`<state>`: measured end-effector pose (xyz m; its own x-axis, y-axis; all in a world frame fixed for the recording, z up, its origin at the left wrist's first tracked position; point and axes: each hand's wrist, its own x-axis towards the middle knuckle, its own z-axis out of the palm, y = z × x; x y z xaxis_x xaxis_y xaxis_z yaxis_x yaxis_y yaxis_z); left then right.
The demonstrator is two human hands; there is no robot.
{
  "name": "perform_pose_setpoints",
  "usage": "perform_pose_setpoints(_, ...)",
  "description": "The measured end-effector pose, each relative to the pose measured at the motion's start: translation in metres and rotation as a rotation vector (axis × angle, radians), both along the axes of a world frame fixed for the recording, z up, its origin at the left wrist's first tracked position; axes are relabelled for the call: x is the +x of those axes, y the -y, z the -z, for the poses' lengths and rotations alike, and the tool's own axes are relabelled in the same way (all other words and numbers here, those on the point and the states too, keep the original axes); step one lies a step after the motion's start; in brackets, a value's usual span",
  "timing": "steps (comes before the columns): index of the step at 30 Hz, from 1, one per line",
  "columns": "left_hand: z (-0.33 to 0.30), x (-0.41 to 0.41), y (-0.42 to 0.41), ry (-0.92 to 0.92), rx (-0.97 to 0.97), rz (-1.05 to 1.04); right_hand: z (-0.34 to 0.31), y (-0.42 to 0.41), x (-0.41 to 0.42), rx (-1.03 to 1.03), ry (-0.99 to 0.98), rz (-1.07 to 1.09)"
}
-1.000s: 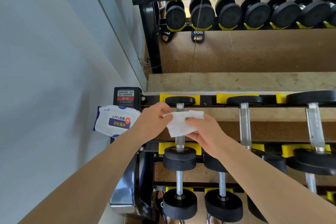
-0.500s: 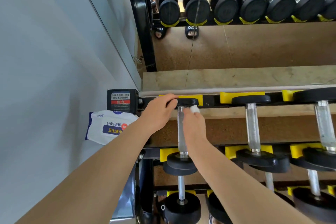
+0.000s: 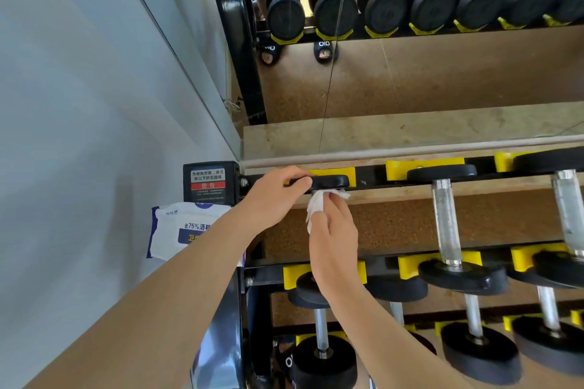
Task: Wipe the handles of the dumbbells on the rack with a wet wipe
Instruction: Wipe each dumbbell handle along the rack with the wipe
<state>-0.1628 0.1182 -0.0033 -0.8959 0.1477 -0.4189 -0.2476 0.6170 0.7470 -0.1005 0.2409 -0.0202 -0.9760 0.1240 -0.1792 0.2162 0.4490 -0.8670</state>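
Observation:
A small black dumbbell lies at the left end of the rack's top tier, its far head [image 3: 328,181] resting on a yellow cradle. My left hand [image 3: 273,196] grips the left side of that head. My right hand [image 3: 331,237] is wrapped around the dumbbell's handle with a white wet wipe [image 3: 317,204] bunched between palm and handle, just below the far head. The handle itself is hidden under hand and wipe. The near head [image 3: 311,289] peeks out under my right wrist.
A pack of wet wipes [image 3: 180,227] leans at the rack's left end below a black warning label [image 3: 207,183]. Larger dumbbells with chrome handles [image 3: 445,218] fill the tier to the right, and more sit on the tier below. A wall mirror behind reflects the rack.
My right hand went from holding the wipe flat over the handle to closing around the handle and sliding up to the far head. My left hand moved onto that head.

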Motion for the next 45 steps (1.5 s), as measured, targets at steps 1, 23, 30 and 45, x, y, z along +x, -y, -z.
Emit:
perform_pose_setpoints(1, 0.001, -0.002, 0.001, 0.016, 0.017, -0.008, 0.002, 0.002, 0.001, 0.035, -0.031, -0.013)
perform_pose_setpoints(23, 0.006, -0.005, 0.005, 0.034, 0.063, 0.005, 0.037, -0.022, -0.03, 0.051, 0.115, -0.054)
perform_pose_setpoints(30, 0.008, -0.002, 0.005, 0.036, 0.049, -0.011, 0.039, -0.034, -0.028, -0.362, 0.422, 0.136)
perform_pose_setpoints(45, 0.006, 0.002, 0.001, 0.029, 0.053, -0.058, 0.017, -0.008, 0.004, 0.48, -0.065, -0.197)
